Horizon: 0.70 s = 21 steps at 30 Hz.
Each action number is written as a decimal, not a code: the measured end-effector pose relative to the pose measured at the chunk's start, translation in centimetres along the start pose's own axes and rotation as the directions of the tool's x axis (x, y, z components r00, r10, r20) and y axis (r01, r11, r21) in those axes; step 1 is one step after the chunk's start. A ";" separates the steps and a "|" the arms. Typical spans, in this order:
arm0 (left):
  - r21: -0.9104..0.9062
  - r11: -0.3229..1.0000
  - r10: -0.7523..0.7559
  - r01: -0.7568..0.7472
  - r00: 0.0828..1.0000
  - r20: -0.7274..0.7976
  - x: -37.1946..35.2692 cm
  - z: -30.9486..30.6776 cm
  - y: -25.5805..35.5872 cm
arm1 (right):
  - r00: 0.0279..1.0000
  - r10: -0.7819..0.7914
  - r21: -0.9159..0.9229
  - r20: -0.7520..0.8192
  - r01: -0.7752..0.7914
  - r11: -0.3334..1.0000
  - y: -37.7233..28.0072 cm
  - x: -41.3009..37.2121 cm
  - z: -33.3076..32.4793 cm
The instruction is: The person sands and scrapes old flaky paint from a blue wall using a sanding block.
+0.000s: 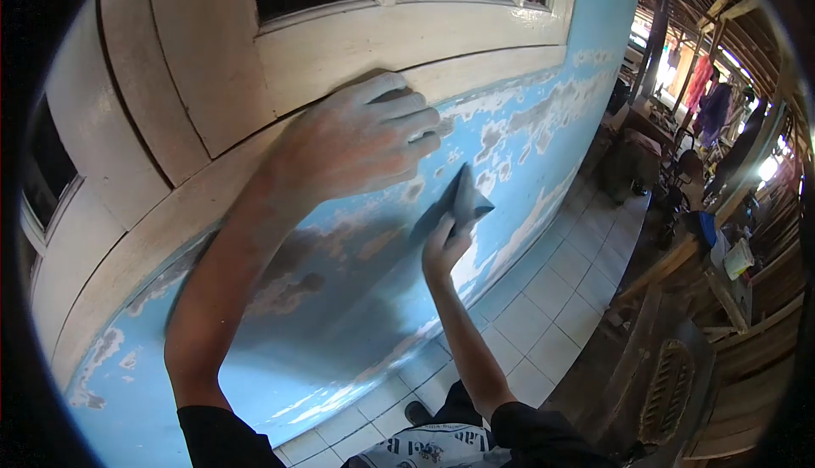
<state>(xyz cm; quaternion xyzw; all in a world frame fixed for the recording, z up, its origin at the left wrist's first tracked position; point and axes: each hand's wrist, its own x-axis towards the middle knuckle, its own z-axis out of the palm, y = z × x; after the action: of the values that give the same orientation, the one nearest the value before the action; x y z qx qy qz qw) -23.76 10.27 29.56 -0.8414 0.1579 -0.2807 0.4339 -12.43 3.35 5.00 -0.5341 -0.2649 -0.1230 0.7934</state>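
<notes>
The left hand [356, 141] rests spread flat on the blue wall [340, 324] under the window frame [407, 44]. The right hand [446, 249] pinches sandpaper [460, 201], probably best pressed flat on the flaking paint [543, 112].

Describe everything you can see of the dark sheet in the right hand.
The dark sheet is grey, thin and flexible, like sandpaper, bent into a fold with a pointed corner sticking up. The right hand pinches its lower edge from below and holds it up to the blue wall, where the paint is worn into pale and brownish patches. Its grain is too blurred to tell. The left hand lies flat on the wall, apart from the sheet.
</notes>
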 end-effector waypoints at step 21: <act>0.019 1.000 0.000 0.002 0.998 -0.066 0.0 0.4 0.3 | 0.993 -0.115 -0.022 0.039 0.116 0.993 -3.5 -1.2 -0.6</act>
<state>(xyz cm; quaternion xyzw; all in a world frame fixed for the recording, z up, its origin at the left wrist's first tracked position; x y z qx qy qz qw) -23.52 10.31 29.15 -0.8278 0.1690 -0.3099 0.4361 -14.94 1.32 6.96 -0.5299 -0.3084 -0.1619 0.7732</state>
